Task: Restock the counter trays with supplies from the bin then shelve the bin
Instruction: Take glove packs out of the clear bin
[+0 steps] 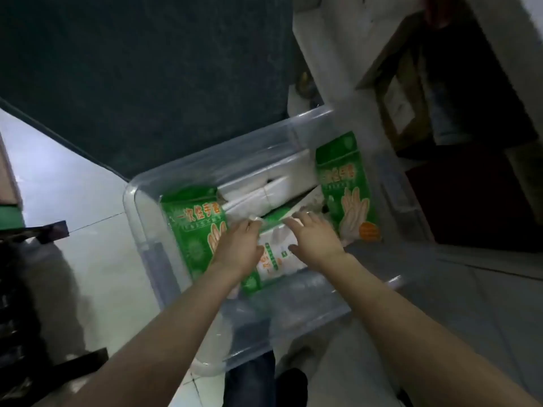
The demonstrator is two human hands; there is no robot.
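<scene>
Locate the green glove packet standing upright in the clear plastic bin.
In the head view, the upright green glove packet leans against the clear plastic bin's right wall, just beyond the right hand.

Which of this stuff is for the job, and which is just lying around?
For the job: clear bin; green glove packs; white packs; the pack under the left hand and right hand.

Just lying about: cardboard box; dark shelf; tiled floor.

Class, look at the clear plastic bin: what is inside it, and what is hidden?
Inside the clear bin: three green glove packs, left, right and middle, plus white packets behind. Both hands, left hand and right hand, cover the middle pack; anything beneath is hidden.
</scene>
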